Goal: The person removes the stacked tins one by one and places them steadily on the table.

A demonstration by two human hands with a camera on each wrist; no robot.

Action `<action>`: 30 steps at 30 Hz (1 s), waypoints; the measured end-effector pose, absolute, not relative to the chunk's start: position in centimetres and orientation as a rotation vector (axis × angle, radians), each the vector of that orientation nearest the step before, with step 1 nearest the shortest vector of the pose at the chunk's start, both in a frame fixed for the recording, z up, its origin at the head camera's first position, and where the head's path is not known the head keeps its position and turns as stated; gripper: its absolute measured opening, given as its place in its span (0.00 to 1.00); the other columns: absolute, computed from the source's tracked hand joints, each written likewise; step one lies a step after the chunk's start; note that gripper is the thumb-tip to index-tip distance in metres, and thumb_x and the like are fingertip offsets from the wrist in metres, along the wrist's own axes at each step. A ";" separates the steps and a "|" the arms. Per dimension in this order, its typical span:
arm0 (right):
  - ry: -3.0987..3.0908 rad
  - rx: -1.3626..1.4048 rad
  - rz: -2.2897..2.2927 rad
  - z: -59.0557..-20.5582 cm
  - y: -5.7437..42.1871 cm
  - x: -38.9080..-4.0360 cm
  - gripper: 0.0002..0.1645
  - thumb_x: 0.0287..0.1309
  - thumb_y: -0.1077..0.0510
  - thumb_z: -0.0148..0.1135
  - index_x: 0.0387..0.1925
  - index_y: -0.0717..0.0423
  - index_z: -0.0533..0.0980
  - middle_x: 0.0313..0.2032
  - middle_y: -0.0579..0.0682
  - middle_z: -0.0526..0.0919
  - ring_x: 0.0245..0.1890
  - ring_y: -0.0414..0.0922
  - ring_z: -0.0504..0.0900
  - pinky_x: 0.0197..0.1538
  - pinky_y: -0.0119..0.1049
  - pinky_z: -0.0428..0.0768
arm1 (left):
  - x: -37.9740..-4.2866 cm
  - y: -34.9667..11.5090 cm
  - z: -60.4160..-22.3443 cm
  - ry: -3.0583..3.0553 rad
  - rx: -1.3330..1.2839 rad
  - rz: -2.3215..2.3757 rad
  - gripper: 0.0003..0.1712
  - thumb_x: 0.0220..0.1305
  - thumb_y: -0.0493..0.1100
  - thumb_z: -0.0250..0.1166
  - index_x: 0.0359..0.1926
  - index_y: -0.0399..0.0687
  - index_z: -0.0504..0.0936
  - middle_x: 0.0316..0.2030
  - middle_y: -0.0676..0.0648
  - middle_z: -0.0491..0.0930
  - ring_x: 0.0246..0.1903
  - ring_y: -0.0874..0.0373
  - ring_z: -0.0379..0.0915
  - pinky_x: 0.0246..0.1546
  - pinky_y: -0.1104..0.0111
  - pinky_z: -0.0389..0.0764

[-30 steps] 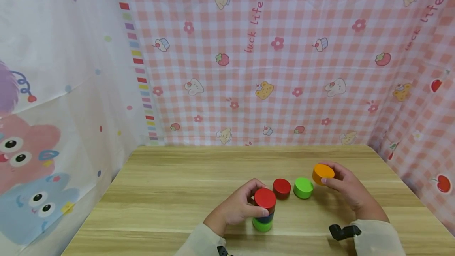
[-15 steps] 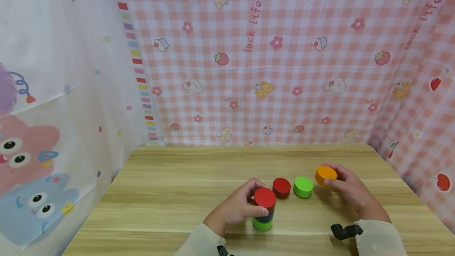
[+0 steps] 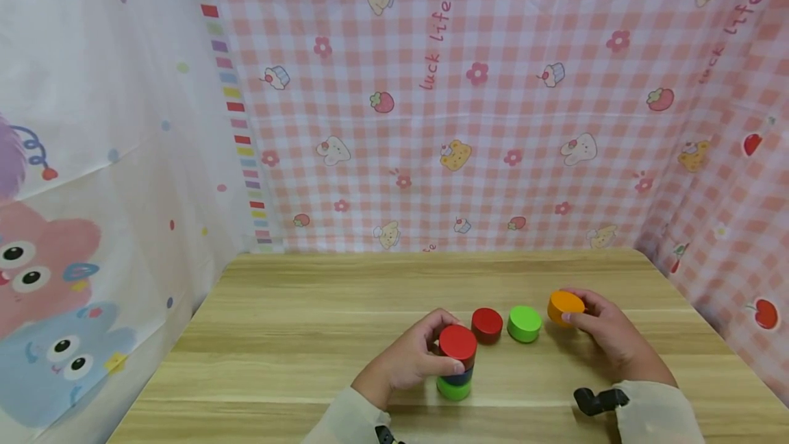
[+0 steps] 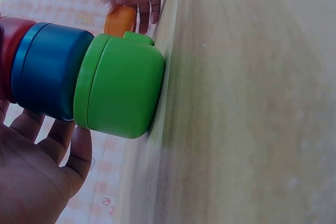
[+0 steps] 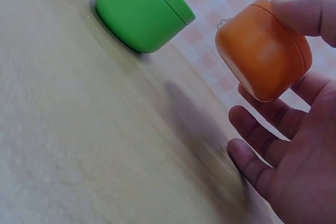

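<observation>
My left hand grips the red lidded pot at the top of a stack. Under it come a blue lidded pot and a green lidded pot, which stands on the table. To the right, my right hand pinches an orange lidded pot between thumb and fingers. The orange pot hangs just off the tabletop, slightly tilted, with a shadow below. Between the hands stand another red pot and another green pot, apart from each other.
The wooden table reaches back to a pink checked cloth hanging behind. A white printed curtain hangs on the left, and checked cloth covers the right side. A black device sits at my right wrist.
My right hand has shifted slightly right and lower with the orange pot. The left hand and the stack stay in place; the head view has moved a little.
</observation>
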State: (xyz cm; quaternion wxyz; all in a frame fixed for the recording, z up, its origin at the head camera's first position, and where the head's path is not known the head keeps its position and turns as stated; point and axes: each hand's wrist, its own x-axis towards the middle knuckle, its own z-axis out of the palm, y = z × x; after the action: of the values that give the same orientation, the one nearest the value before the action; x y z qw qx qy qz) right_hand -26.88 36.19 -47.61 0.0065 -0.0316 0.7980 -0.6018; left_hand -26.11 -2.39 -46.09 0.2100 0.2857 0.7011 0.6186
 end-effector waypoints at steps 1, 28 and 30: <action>2.499 -0.091 -1.878 -47.7 36.2 -26.9 0.36 0.71 0.60 0.65 0.73 0.71 0.64 0.50 0.29 0.79 0.49 0.30 0.78 0.53 0.20 0.75 | -26.1 -2.4 -46.1 1.948 0.792 1.722 0.26 0.64 0.38 0.75 0.60 0.54 0.76 0.53 0.54 0.83 0.54 0.57 0.75 0.58 0.63 0.75; 2.576 -0.016 -1.639 -48.1 36.7 -27.0 0.41 0.69 0.54 0.69 0.75 0.68 0.65 0.70 0.64 0.72 0.53 0.29 0.73 0.58 0.28 0.71 | -26.2 -2.4 -46.1 1.959 0.812 1.711 0.26 0.64 0.39 0.75 0.60 0.53 0.75 0.52 0.54 0.83 0.53 0.58 0.75 0.56 0.64 0.76; 2.591 -0.034 -1.619 -48.3 36.7 -27.1 0.41 0.69 0.55 0.69 0.75 0.68 0.65 0.70 0.65 0.72 0.53 0.30 0.73 0.57 0.26 0.71 | -26.1 -2.4 -46.1 1.960 0.805 1.709 0.26 0.64 0.39 0.75 0.60 0.53 0.75 0.52 0.53 0.82 0.53 0.58 0.75 0.56 0.64 0.76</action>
State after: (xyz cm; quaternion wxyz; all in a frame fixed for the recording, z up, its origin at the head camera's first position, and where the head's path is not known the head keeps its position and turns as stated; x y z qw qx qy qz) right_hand -27.09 36.71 -48.28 0.0431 -0.0110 0.8471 -0.5295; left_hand -26.12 -2.41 -46.05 0.2082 0.2893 0.7043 0.6139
